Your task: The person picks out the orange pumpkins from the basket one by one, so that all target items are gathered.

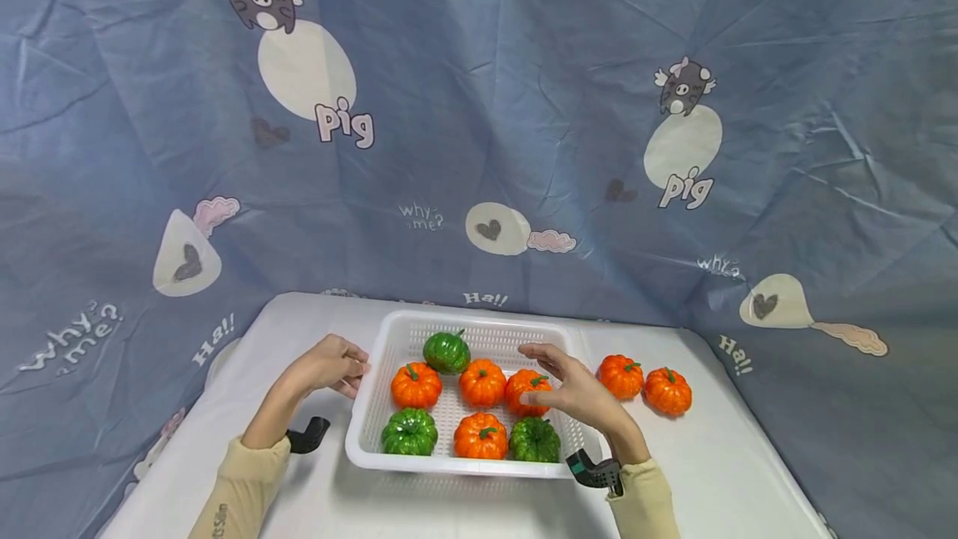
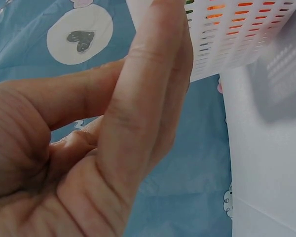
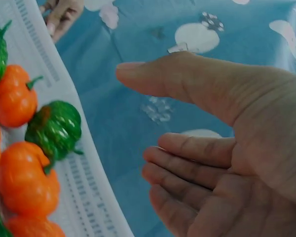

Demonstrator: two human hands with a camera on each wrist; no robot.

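A white perforated plastic basket [image 1: 449, 462] holds several small orange pumpkins [image 1: 482, 383] and three green pumpkins [image 1: 409, 432]. My left hand [image 1: 337, 366] is beside the basket's left side, fingertips right at the rim in the head view. Its fingers hang loosely bent, with nothing between them and the thumb [image 2: 84, 94]. My right hand [image 1: 572, 387] is over the basket's right side, thumb and fingers [image 3: 187, 168] spread apart and holding nothing. In the head view it partly overlaps an orange pumpkin [image 1: 524, 393] near the right wall.
Two more orange pumpkins, one [image 1: 620, 377] beside the other [image 1: 668, 392], lie on the white table [image 1: 718, 472] right of the basket. A blue patterned cloth [image 1: 464, 148] hangs behind and along both sides. Dark straps circle both wrists.
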